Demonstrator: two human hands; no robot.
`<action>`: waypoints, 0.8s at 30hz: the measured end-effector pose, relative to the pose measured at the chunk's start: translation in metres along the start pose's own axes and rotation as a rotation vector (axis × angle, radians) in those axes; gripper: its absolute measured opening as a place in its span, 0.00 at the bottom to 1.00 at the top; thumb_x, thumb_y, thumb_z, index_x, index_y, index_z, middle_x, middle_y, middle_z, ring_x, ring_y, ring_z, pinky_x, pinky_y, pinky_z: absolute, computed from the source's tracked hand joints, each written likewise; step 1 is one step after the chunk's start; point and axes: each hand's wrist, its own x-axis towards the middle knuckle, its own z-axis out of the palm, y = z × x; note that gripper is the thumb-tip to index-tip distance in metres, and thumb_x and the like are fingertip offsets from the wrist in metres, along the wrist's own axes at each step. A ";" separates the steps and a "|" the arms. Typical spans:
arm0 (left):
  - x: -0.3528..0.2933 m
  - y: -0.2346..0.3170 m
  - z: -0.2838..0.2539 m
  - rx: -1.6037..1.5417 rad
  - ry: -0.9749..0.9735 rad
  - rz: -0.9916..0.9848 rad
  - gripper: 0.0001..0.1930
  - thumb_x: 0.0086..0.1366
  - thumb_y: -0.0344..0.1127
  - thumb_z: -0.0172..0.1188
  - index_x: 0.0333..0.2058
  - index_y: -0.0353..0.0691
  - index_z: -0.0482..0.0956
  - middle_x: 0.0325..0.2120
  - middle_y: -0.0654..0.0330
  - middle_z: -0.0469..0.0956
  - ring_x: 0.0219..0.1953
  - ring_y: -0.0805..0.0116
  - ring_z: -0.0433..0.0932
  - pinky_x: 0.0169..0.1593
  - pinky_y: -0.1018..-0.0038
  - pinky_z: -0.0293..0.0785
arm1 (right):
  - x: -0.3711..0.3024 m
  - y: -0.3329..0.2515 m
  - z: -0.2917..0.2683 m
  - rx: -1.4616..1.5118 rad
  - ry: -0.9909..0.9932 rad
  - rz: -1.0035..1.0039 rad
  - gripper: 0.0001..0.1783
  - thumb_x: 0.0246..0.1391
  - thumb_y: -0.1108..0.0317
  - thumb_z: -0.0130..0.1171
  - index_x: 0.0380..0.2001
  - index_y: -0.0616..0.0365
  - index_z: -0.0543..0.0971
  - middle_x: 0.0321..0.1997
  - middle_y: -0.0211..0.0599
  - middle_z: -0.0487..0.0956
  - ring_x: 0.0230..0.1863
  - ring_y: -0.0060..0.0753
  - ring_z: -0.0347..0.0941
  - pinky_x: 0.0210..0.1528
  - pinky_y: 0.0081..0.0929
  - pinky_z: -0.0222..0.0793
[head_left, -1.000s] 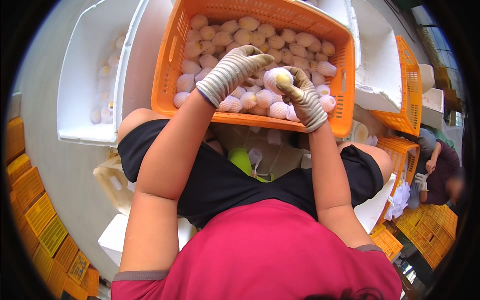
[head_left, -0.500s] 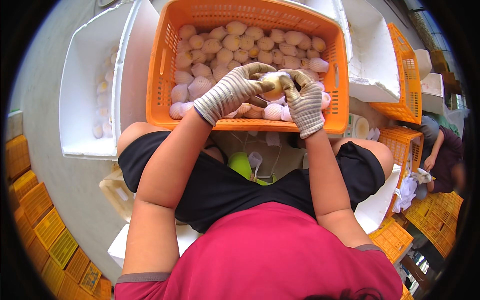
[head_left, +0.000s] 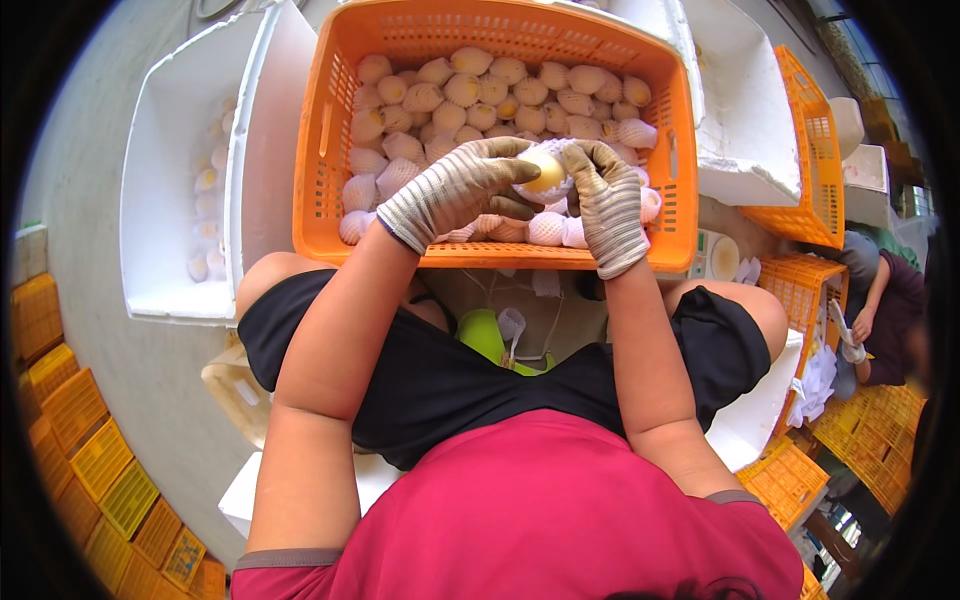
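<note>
Between my two gloved hands is a pale yellow fruit (head_left: 544,172), partly covered by a white foam net sleeve. My left hand (head_left: 470,187) grips it from the left, thumb and fingers around its side. On the right, my right hand (head_left: 606,200) pinches the sleeve's edge with thumb and fingertips. Both hands wear striped grey gloves with brownish fingers. Just below them, an orange plastic crate (head_left: 318,200) holds many fruits in white foam nets (head_left: 463,90). The fruit's exact kind I cannot tell.
A white foam box (head_left: 180,290) with netted fruits stands left of the crate. Another foam box (head_left: 750,165) is at the right, beside an orange crate (head_left: 815,150). A co-worker (head_left: 890,310) works at the far right. Yellow crates (head_left: 100,455) line the left edge.
The fruit has turned between my fingers, and more of the white net now shows around it. My right fingers have shifted along the sleeve. The co-worker's hand has moved slightly.
</note>
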 end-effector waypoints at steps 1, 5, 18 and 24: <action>-0.001 0.001 0.002 -0.003 -0.015 0.010 0.28 0.64 0.33 0.61 0.60 0.32 0.64 0.48 0.56 0.74 0.43 0.67 0.80 0.48 0.72 0.80 | 0.000 0.000 -0.001 0.005 -0.001 -0.001 0.12 0.60 0.62 0.61 0.38 0.60 0.80 0.23 0.23 0.75 0.17 0.11 0.63 0.18 0.12 0.58; -0.005 0.000 0.009 0.195 -0.004 0.162 0.33 0.59 0.29 0.65 0.62 0.36 0.62 0.48 0.56 0.74 0.43 0.69 0.79 0.49 0.73 0.79 | 0.000 -0.005 -0.004 -0.021 -0.037 -0.026 0.11 0.58 0.65 0.63 0.40 0.60 0.81 0.25 0.24 0.76 0.19 0.11 0.64 0.20 0.11 0.60; 0.000 -0.006 -0.005 0.137 0.203 -0.079 0.18 0.65 0.49 0.55 0.44 0.41 0.76 0.31 0.64 0.78 0.26 0.77 0.76 0.28 0.83 0.72 | -0.004 -0.009 -0.009 -0.106 -0.286 -0.341 0.22 0.44 0.78 0.65 0.46 0.57 0.80 0.45 0.28 0.75 0.41 0.18 0.71 0.41 0.19 0.71; 0.006 -0.013 -0.003 -0.102 0.292 -0.127 0.21 0.65 0.52 0.54 0.43 0.39 0.78 0.31 0.60 0.80 0.26 0.72 0.78 0.31 0.78 0.77 | -0.007 -0.009 -0.002 -0.613 -0.245 -0.609 0.13 0.40 0.76 0.69 0.32 0.60 0.78 0.44 0.38 0.71 0.42 0.32 0.72 0.39 0.24 0.72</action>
